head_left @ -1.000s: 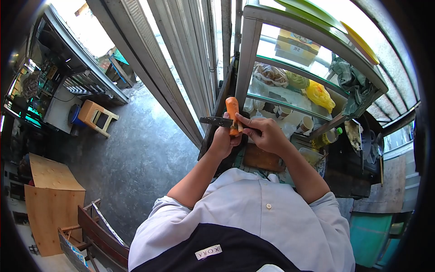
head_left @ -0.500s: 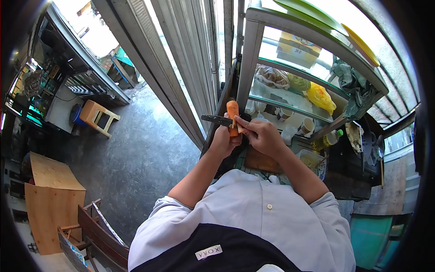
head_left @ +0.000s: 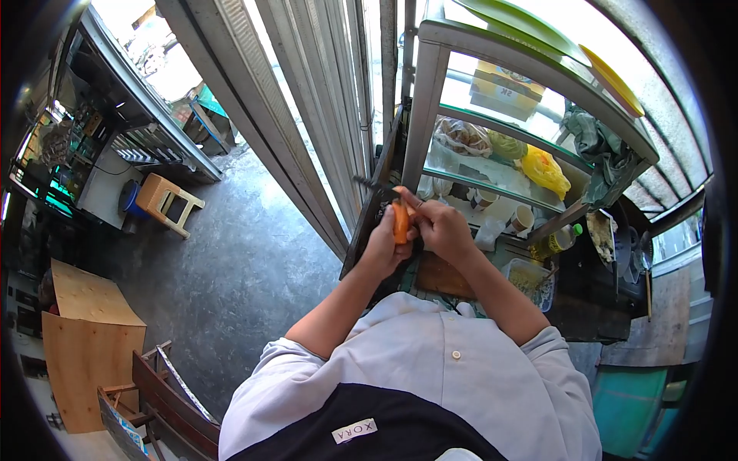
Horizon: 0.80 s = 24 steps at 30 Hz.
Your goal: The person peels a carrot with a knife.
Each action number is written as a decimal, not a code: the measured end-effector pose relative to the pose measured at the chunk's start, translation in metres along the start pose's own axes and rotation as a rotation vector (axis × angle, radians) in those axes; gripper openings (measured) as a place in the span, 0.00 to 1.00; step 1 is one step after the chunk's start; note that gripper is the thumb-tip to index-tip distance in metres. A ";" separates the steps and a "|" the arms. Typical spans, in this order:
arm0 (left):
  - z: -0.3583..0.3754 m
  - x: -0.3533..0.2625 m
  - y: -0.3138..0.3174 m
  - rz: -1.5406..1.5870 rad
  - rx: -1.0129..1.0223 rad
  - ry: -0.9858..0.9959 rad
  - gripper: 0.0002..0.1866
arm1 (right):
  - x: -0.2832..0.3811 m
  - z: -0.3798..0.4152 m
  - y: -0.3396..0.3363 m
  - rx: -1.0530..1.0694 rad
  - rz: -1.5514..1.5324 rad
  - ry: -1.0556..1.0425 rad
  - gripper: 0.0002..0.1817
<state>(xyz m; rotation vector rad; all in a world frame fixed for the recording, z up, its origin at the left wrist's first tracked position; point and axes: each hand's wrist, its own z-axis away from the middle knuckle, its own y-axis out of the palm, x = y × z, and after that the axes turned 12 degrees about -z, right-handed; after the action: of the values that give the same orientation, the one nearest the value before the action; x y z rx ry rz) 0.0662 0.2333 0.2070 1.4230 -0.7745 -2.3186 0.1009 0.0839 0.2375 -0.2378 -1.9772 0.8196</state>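
Observation:
An orange carrot [head_left: 400, 223] is gripped in my left hand [head_left: 382, 247], its body upright between thumb and fingers. My right hand [head_left: 442, 233] is closed at the carrot's upper right side. A dark tool [head_left: 372, 184], partly blurred, sticks out to the left above the carrot; it looks like a peeler or knife. My right fingers wrap round its near end, which they hide. Both hands are close together in front of the shelf's left post.
A glass shelf unit [head_left: 435, 92] with a yellow bag [head_left: 546, 170] and cups stands at the right. Below it are a brown board [head_left: 444, 278], a plastic tub [head_left: 530, 278] and an oil bottle [head_left: 553, 241]. A stool [head_left: 163, 201] stands at the left.
The dark tool has moved up and is tilted, and my right hand has shifted slightly down. The carrot's top has dropped lower, with less of it showing.

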 end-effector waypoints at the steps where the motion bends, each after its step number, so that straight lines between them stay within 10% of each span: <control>1: 0.000 0.004 0.001 0.001 0.030 -0.033 0.24 | -0.004 -0.003 0.000 0.002 -0.001 -0.005 0.27; 12: 0.002 0.006 -0.024 -0.042 0.057 -0.019 0.23 | -0.001 -0.011 -0.030 0.297 -0.193 -0.012 0.25; 24: 0.004 0.006 -0.022 -0.060 0.069 0.063 0.22 | -0.006 -0.005 0.007 0.103 -0.057 -0.053 0.28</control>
<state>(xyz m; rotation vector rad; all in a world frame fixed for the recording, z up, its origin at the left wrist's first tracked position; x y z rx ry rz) 0.0606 0.2488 0.1908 1.5610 -0.8117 -2.2998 0.1067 0.0886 0.2309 -0.1003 -1.9757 0.8959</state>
